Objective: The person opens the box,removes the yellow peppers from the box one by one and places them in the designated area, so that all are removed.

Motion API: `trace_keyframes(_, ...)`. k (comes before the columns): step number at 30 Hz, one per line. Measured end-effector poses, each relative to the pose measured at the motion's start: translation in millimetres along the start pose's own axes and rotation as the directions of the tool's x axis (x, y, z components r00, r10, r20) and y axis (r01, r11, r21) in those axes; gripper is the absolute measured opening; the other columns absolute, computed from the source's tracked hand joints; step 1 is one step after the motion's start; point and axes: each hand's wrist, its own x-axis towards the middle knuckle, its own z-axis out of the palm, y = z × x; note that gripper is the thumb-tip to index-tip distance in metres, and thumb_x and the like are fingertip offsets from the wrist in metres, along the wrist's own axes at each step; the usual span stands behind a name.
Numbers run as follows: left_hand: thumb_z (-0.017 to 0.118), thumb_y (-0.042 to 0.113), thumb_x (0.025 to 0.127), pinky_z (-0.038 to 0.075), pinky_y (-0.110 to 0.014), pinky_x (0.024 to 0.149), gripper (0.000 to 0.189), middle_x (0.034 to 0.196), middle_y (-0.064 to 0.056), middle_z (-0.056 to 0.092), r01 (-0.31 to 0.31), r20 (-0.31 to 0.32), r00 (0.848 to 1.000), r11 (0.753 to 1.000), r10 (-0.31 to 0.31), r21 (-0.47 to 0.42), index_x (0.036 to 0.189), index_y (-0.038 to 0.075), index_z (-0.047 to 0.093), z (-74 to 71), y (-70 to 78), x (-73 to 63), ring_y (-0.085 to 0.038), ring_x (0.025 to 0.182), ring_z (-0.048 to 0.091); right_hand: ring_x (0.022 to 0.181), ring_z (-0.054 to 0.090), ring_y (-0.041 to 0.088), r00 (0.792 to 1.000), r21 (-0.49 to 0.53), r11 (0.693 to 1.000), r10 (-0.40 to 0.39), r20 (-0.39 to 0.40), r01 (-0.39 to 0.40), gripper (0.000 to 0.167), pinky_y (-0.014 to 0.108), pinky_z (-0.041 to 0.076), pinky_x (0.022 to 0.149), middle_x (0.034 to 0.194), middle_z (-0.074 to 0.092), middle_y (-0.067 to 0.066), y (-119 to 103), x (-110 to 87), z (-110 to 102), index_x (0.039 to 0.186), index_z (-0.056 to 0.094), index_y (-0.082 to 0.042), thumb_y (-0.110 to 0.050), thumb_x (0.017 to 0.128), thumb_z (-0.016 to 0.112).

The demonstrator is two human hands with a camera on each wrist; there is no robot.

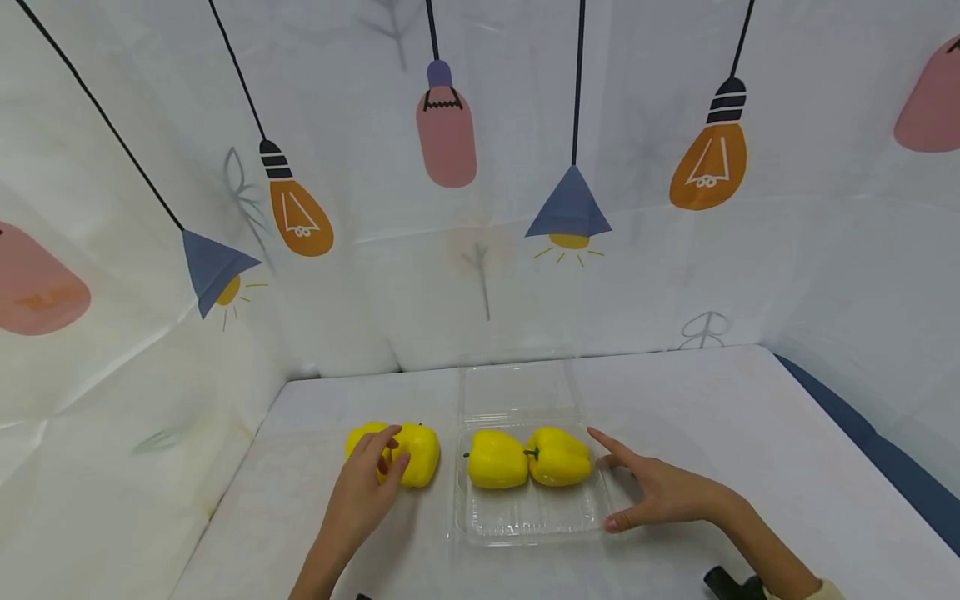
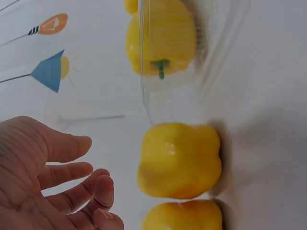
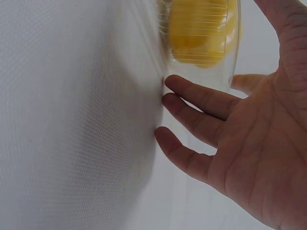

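Note:
Two yellow bell peppers, the left one [image 1: 498, 460] and the right one [image 1: 561, 458], lie side by side in a clear plastic clamshell box [image 1: 525, 525] with its lid [image 1: 517, 390] raised at the back. Left of the box, two more yellow bell peppers [image 1: 422, 456] sit on the table, partly hidden by my left hand [image 1: 363, 487]. In the left wrist view its loosely bent fingers hold nothing and stay apart from the nearer pepper [image 2: 180, 160]. My right hand [image 1: 667, 493] spreads its fingers by the box's right side; whether the index finger or thumb touches the box, I cannot tell.
A white-covered table [image 1: 675, 400] carries everything. Behind it hangs a pale curtain [image 1: 375, 317] printed with lamps and bulbs. A black object [image 1: 731, 583] shows by the right wrist at the lower edge. Dark blue material [image 1: 847, 408] runs along the table's right side.

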Motion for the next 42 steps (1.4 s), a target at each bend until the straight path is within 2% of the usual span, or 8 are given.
trace_keyframes(9, 0.073, 0.025, 0.083, 0.043, -0.022, 0.060, 0.045, 0.098, 0.002, 0.058, 0.002, 0.051, 0.999, 1.000, -0.003, 0.019, 0.124, 0.015, 0.058, 12.2, 19.2, -1.1, -0.011, 0.073, 0.049, 0.129, 0.037, 0.042, 1.000, 0.004, 1.000, 0.001, -0.001, -0.001, 0.110, 0.069, 0.029, 0.094, 0.137, 0.046, 0.014, -1, -0.2, 1, 0.151, -0.001, -0.031, -0.045, 0.075, 0.076)
trace_keyframes(22, 0.072, 0.041, 0.081, 0.044, -0.021, 0.064, 0.052, 0.094, 0.008, 0.057, -0.036, 0.111, 0.993, 0.999, 0.033, 0.025, 0.125, 0.018, 0.056, 25.7, 35.3, -0.8, -0.010, 0.075, 0.049, 0.129, 0.038, 0.041, 1.000, -0.011, 1.000, -0.003, -0.005, 0.003, 0.110, 0.069, 0.029, 0.095, 0.136, 0.047, 0.012, -2, -0.4, 0, 0.151, -0.001, -0.030, -0.046, 0.074, 0.076)
trace_keyframes(30, 0.071, 0.047, 0.079, 0.041, -0.021, 0.062, 0.057, 0.094, 0.007, 0.059, -0.068, 0.145, 0.987, 0.997, 0.064, 0.022, 0.127, 0.018, 0.055, 33.4, 43.2, -0.3, -0.009, 0.075, 0.047, 0.129, 0.037, 0.041, 1.000, -0.006, 1.000, 0.000, -0.003, 0.000, 0.111, 0.069, 0.028, 0.095, 0.136, 0.047, 0.013, -2, -0.3, 0, 0.152, -0.001, -0.029, -0.045, 0.074, 0.077)
trace_keyframes(42, 0.070, 0.050, 0.079, 0.040, -0.020, 0.061, 0.061, 0.089, 0.008, 0.057, -0.108, 0.159, 0.983, 0.991, 0.094, 0.082, 0.128, 0.017, 0.055, 46.5, 49.2, 3.2, -0.008, 0.074, 0.044, 0.130, 0.036, 0.041, 1.000, 0.006, 1.000, 0.008, 0.004, -0.008, 0.110, 0.069, 0.029, 0.095, 0.137, 0.046, 0.013, -1, -0.3, 0, 0.151, -0.001, -0.032, -0.045, 0.074, 0.077)
